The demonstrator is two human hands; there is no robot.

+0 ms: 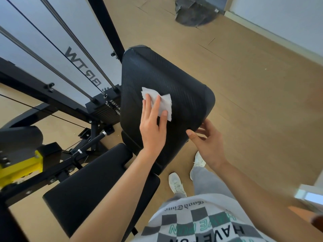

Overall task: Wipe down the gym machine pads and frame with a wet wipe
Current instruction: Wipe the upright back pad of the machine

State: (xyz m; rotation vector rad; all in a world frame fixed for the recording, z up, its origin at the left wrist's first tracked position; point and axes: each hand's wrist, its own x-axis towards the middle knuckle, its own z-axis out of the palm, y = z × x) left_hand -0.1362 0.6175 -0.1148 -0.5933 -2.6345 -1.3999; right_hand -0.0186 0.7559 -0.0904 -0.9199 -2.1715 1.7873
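A crumpled gray cloth [195,11] lies on the brown wood floor [253,102], close by the white wall [288,20].

Wipe [162,102] lies on the back pad [166,72], under the left hand [153,126]. Right hand [208,144] touches the pad's right edge. Weight stack [106,109] stands left of it; seat pad [90,186] lies nearer.
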